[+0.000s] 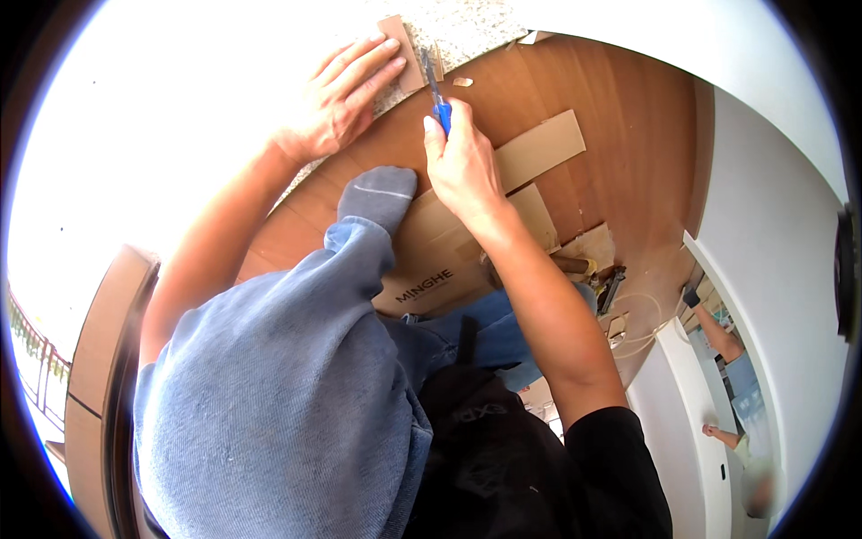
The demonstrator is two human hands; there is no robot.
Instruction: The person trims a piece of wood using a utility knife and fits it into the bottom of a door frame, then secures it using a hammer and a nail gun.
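1. At the upper centre of the frame, a short brown strip (pixel 401 56) lies at the edge of a speckled stone ledge (pixel 480 29).
2. The left hand (pixel 343 101) presses down on that strip, fingers stretched out nearly flat, thumb hidden.
3. The right hand (pixel 463 160), right of it, is curled around a blue-handled cutting tool (pixel 443 115); its blade points up, just beside the strip. Whether blade and strip touch, I cannot tell.
4. A small pale scrap (pixel 462 82) lies right of the blade on the brown wood floor (pixel 633 112).
5. A grey-socked foot (pixel 379 196) sits between the forearms, below the hands, taking up floor at upper centre.
6. Mid-frame, a cardboard strip (pixel 548 146) and a larger cardboard piece (pixel 440 256) cover the floor, partly blocked by the right forearm and the denim leg (pixel 287 359).
7. Right of the right forearm lie a dark object (pixel 612 289), too small to identify, and a thin pale cord (pixel 658 314).
8. Another person (pixel 745 386) shows at lower right.
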